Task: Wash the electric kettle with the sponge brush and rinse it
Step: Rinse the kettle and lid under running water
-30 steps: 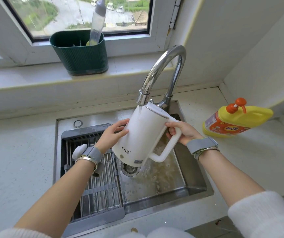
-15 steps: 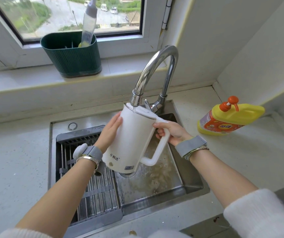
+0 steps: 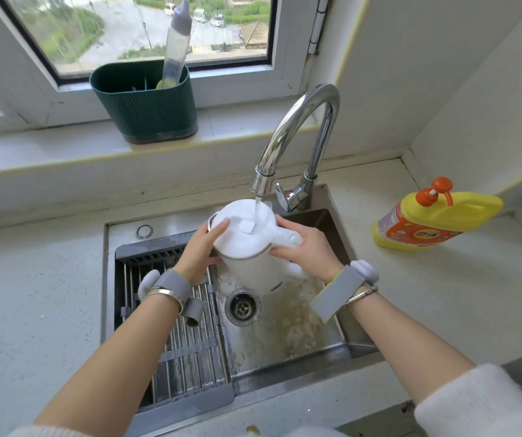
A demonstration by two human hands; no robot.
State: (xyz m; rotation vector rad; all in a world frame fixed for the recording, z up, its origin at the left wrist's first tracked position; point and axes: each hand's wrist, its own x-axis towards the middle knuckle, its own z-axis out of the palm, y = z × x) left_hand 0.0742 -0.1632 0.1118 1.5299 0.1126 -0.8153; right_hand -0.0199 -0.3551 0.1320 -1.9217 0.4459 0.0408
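Rinse step, I judge. I hold the electric kettle (image 3: 247, 244) upright over the sink (image 3: 332, 345), faucet (image 3: 297, 137) stream hitting its closed lid. Left hand (image 3: 201, 250) cups the body; right hand (image 3: 307, 247) grips the handle side. Sponge brush (image 3: 176, 48) stands in its holder (image 3: 146, 105). Next: turn the kettle so water reaches every side.

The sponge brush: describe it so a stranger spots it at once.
Find the window sill behind the sink. On it sits a dark green ribbed caddy. The sponge brush stands inside it, the only tall thing there: clear handle, grey cap, yellow sponge at the bottom.
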